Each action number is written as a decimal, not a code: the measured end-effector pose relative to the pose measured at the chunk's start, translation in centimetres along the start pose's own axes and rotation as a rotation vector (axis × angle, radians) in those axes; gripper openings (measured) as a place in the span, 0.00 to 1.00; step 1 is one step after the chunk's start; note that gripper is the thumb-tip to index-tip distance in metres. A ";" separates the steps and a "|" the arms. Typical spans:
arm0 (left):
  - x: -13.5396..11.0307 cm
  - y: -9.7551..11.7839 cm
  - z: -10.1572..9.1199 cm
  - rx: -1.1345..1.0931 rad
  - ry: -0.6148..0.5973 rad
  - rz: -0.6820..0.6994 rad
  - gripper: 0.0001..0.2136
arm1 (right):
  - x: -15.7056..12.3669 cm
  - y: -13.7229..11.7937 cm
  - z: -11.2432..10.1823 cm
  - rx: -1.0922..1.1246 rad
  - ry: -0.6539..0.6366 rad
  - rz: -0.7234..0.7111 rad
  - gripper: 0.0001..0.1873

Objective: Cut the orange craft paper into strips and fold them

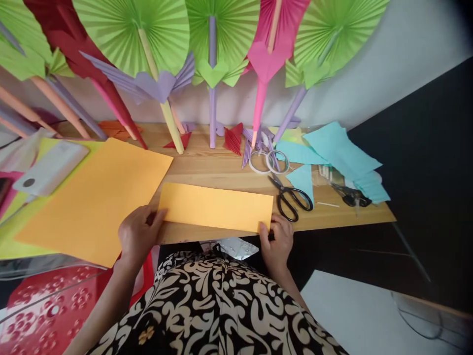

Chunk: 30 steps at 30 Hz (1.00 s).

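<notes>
Held by both ends at the table's (pixel 207 173) near edge: an orange paper strip (pixel 216 207).
Pinched left by the left hand (pixel 139 231), right by the right hand (pixel 278 239), well apart, presumably to keep it straight; with scissors (pixel 282 188) just beside the right end, perhaps for easy reach, a larger orange sheet (pixel 96 197) to the left, and paper fans (pixel 232 37) along the far edge, seemingly leaned there for support.
</notes>
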State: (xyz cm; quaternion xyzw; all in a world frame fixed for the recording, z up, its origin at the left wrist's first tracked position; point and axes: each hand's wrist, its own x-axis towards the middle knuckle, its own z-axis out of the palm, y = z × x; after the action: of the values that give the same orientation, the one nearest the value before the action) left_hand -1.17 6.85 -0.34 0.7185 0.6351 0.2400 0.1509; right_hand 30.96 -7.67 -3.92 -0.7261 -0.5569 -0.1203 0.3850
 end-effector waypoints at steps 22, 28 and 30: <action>-0.1 0.0 0.4 -0.011 0.086 0.122 0.13 | 0.3 -0.2 -0.1 -0.036 -0.038 0.004 0.14; -0.3 0.1 0.4 -0.002 0.118 0.188 0.14 | 0.5 -0.2 -0.6 -0.026 -0.045 -0.022 0.14; -0.3 0.0 0.4 -0.009 0.117 0.218 0.13 | 0.6 -0.2 -0.6 -0.028 -0.050 -0.030 0.14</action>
State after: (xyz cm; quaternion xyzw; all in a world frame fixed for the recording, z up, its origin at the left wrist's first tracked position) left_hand -0.99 6.58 -0.72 0.7672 0.5600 0.2994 0.0897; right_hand 31.13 -7.66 -3.04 -0.7257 -0.5756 -0.1157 0.3586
